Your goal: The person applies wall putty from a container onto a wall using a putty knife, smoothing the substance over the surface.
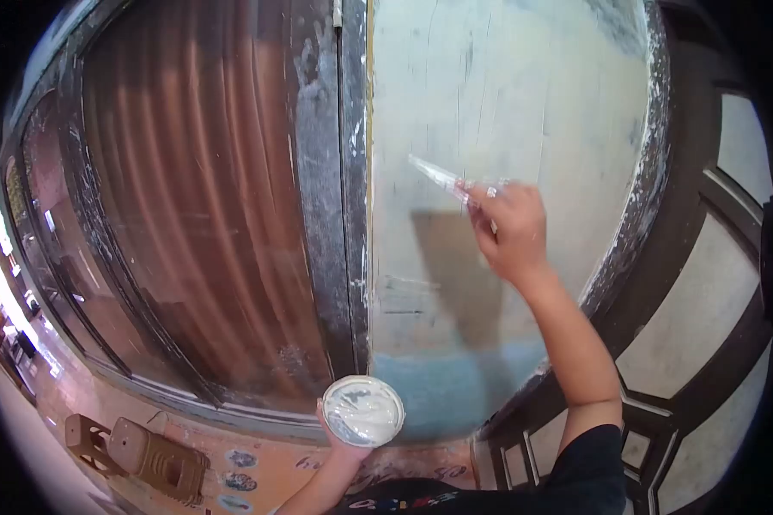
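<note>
In my left hand (349,445), low in the view, is a round tub (362,412) of white paste, its open top facing me. White smears coat the inside and the rim. My right hand (515,225) is raised in front of a pale wall panel (507,103) and grips a putty knife (438,178) whose blade points up and left. The blade is whitened and slightly blurred, its tip close to the panel surface. Patchy whitish filler and thin vertical streaks cover the panel, with a blue band (447,386) along its bottom.
A worn dark window frame (322,172) borders the panel on the left, with a brown curtain (206,172) behind glass. Dark-framed door panels (687,300) stand at right. Brown plastic stools (159,455) are on the orange floor (292,489), lower left.
</note>
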Demonstrator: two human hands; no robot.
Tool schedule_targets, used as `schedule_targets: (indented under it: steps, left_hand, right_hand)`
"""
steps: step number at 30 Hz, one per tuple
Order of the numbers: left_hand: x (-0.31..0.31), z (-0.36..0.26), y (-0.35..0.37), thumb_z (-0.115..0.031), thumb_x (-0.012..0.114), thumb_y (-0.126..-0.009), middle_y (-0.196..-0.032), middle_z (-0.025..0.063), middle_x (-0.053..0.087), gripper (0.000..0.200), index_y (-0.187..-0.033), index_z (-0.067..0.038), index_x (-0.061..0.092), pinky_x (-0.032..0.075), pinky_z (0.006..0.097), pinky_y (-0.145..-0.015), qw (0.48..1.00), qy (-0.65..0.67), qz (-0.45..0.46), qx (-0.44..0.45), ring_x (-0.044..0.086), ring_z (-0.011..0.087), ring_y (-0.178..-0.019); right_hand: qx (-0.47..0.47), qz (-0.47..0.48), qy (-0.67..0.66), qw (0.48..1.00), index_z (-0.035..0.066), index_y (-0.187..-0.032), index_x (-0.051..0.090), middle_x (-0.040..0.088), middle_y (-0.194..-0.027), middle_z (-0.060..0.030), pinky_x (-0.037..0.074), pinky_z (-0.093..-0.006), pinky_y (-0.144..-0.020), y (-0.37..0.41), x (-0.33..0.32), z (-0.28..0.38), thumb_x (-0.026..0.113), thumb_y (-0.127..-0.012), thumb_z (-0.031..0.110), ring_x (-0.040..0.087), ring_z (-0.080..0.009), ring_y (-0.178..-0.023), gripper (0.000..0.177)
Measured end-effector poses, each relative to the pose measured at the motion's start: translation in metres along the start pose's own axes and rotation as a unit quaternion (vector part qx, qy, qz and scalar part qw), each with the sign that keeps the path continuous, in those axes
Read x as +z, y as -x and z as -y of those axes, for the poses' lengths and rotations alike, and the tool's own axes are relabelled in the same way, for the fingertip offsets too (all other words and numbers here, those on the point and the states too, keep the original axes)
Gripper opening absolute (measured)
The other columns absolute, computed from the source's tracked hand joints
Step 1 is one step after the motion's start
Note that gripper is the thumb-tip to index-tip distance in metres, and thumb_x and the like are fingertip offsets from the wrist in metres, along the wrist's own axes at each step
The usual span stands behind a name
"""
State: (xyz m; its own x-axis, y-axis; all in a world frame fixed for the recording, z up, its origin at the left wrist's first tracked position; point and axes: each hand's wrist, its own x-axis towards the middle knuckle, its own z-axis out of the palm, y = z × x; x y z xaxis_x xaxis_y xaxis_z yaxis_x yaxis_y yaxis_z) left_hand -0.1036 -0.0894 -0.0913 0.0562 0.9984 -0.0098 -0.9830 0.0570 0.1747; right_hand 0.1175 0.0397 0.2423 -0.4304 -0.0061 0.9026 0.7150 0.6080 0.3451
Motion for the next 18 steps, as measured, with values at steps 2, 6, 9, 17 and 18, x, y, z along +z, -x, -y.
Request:
schedule_targets:
  steps: [2,6,9,17,18]
  left_hand:
    - [-0.001,0.002,-0.002,-0.074,0.042,-0.082,-0.14,0.0161,0.05,0.082,-0.137,-0.014,0.051,0.036,0.0599,-0.108,1.0,0.013,-0.004,-0.001,0.047,0.0417,-0.127]
    - [-0.005,0.005,-0.004,-0.075,0.04,-0.082,-0.14,0.0162,0.05,0.084,-0.137,-0.013,0.051,0.036,0.0603,-0.107,1.0,0.026,0.014,0.006,0.048,0.0422,-0.126]
    - [-0.008,0.006,-0.005,-0.075,0.04,-0.081,-0.14,0.0163,0.05,0.084,-0.137,-0.013,0.051,0.036,0.0604,-0.107,0.999,0.023,0.012,0.021,0.048,0.0423,-0.127]
    - [-0.021,0.002,-0.003,-0.077,0.038,-0.08,-0.141,0.0157,0.05,0.087,-0.138,-0.013,0.05,0.035,0.0623,-0.107,0.999,0.012,0.0,0.043,0.047,0.043,-0.127]
    - [-0.023,0.002,-0.004,-0.079,0.036,-0.079,-0.142,0.0161,0.049,0.089,-0.138,-0.014,0.05,0.033,0.0626,-0.108,0.999,0.005,-0.008,0.051,0.046,0.0436,-0.128]
  right_hand:
    - [-0.031,-0.059,0.03,0.997,0.018,-0.109,0.07,0.062,-0.078,-0.0042,0.043,-0.0377,-0.069,-0.044,-0.005,-0.017,0.068,-0.079,0.007,0.058,-0.0254,-0.073,0.032]
    - [-0.088,-0.147,0.106,0.979,0.025,-0.11,0.071,0.063,-0.076,-0.0024,0.045,-0.0386,-0.067,-0.135,-0.015,-0.049,0.063,-0.085,0.013,0.062,-0.0244,-0.077,0.029]
    - [-0.09,-0.168,0.176,0.966,0.024,-0.106,0.071,0.065,-0.083,-0.0019,0.049,-0.0396,-0.066,-0.2,-0.016,-0.075,0.06,-0.087,0.013,0.064,-0.0258,-0.083,0.024]
    - [-0.02,-0.219,0.2,0.955,0.019,-0.103,0.073,0.07,-0.096,-0.0115,0.054,-0.0423,-0.077,-0.322,-0.011,-0.091,0.055,-0.091,0.02,0.068,-0.0311,-0.088,0.022]
    - [0.004,-0.185,0.217,0.959,0.02,-0.103,0.073,0.07,-0.097,-0.0119,0.054,-0.0427,-0.079,-0.33,-0.009,-0.092,0.054,-0.092,0.021,0.068,-0.0313,-0.09,0.022]
